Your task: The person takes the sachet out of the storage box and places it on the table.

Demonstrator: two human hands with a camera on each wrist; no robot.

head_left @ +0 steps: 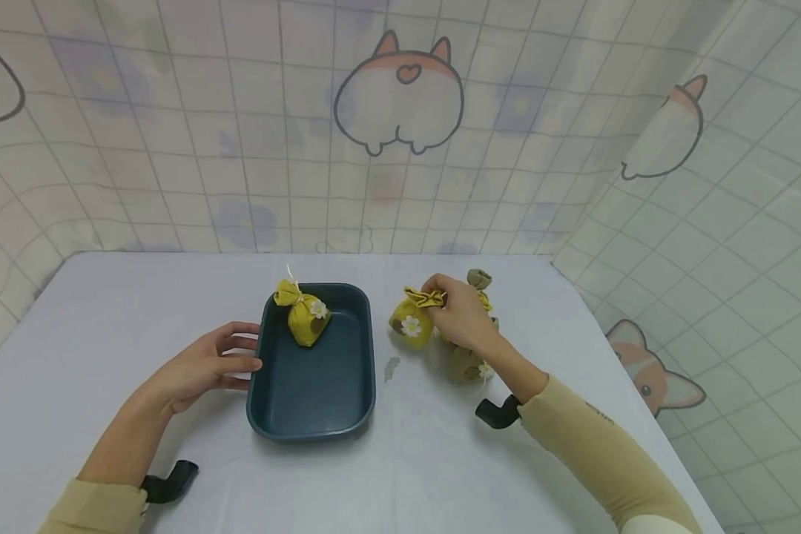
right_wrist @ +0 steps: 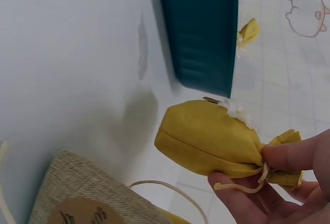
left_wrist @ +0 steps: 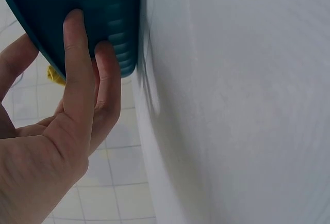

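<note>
My right hand (head_left: 463, 311) pinches the tied neck of a yellow drawstring pouch (right_wrist: 206, 139) with a white flower, held just above the table. Left of it stands a dark teal tray (head_left: 310, 400). Inside, near the tray's far left corner, another yellow pouch (head_left: 307, 320) leans on the rim. My left hand (head_left: 213, 363) touches the tray's left wall, its fingers spread and gently bent; in the left wrist view the fingertips (left_wrist: 75, 20) lie against the outer side. Under and behind my right hand, a tan burlap pouch (head_left: 466, 365) and others sit partly hidden.
A white cloth covers the table (head_left: 427, 475), with a small grey mark (head_left: 391, 368) right of the tray. A tile-patterned curtain (head_left: 400, 185) with animal drawings rises behind and to both sides. Another tan pouch top (head_left: 479, 279) shows beyond my right hand.
</note>
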